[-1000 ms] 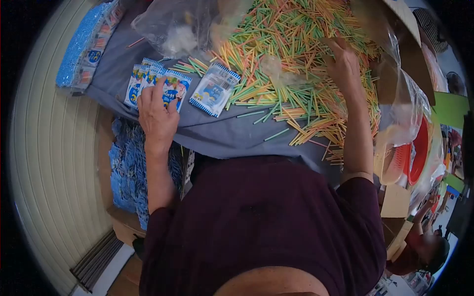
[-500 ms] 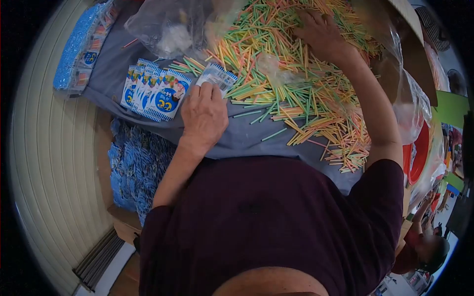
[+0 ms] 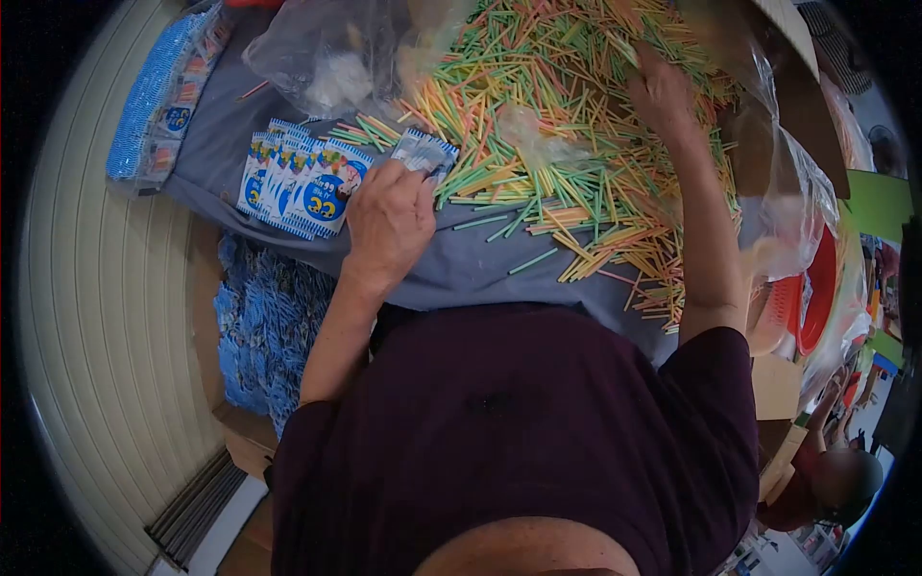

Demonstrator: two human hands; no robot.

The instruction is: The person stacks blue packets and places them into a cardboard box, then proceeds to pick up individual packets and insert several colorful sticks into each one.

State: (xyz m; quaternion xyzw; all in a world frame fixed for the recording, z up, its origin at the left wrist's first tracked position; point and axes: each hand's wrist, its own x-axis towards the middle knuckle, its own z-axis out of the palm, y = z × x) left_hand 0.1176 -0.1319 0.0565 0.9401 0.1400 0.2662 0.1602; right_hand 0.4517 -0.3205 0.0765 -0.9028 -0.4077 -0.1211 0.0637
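My left hand (image 3: 391, 216) is closed, its fingertips pressed on a small blue-and-white packet (image 3: 423, 150) that lies on the grey cloth, partly hidden by the fingers. Just to its left, several like packets (image 3: 327, 187) with a round blue logo overlap in a fanned row. Farther off, my right hand (image 3: 665, 96) is at the big heap of thin coloured sticks (image 3: 567, 134), green, yellow, orange and pink. Its fingers are drawn together around a few sticks (image 3: 622, 50) at the fingertips, though the exact grip is partly hidden.
A clear plastic bag (image 3: 322, 62) lies beyond the packets. A bundled clear pack (image 3: 163, 106) of blue packets sits at the far left. Below the table edge, a cardboard box holds many blue packets (image 3: 259, 326). A red basket (image 3: 816, 288) and another person (image 3: 831, 490) are at right.
My right hand has moved right and slightly nearer, its spread fingers now drawn together. My left hand has shifted slightly left and down on the packet, covering more of it.
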